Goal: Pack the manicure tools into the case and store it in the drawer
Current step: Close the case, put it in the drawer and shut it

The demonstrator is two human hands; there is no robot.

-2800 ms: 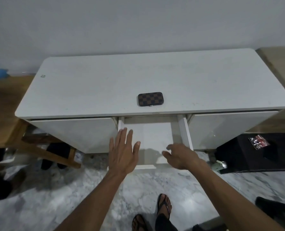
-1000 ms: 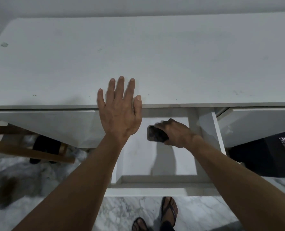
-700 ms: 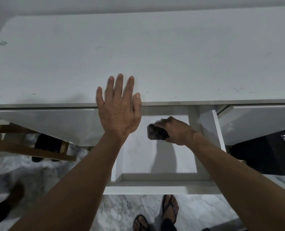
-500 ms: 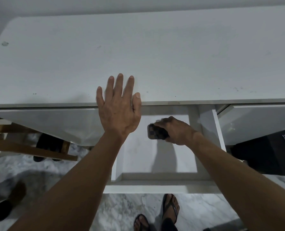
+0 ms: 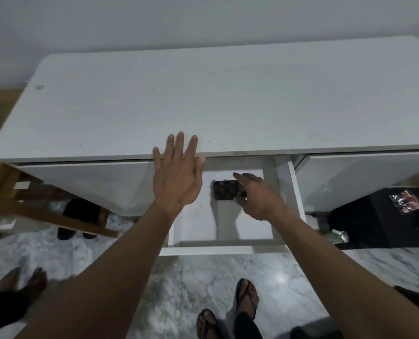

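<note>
The brown checkered manicure case (image 5: 224,190) lies closed and flat on the floor of the pulled-out white middle drawer (image 5: 223,250), near its back. My right hand (image 5: 257,199) hovers over the case's right end with loosened fingers, the index above it and the thumb by its lower corner; that end is hidden. My left hand (image 5: 176,177) is spread flat, its fingertips over the front edge of the white cabinet top (image 5: 228,99), left of the drawer.
Closed white fronts flank the drawer at left (image 5: 81,177) and right (image 5: 362,177). A wooden stool (image 5: 44,216) stands at the left, and a black stand (image 5: 374,216) with a foil packet (image 5: 405,204) at the right. Another person's bare feet (image 5: 22,277) are lower left; my sandalled feet (image 5: 246,299) are below.
My right hand carried the case from the cabinet top into the drawer, set it down, and has now spread its fingers off it. The view has pulled back. My left hand stayed put.
</note>
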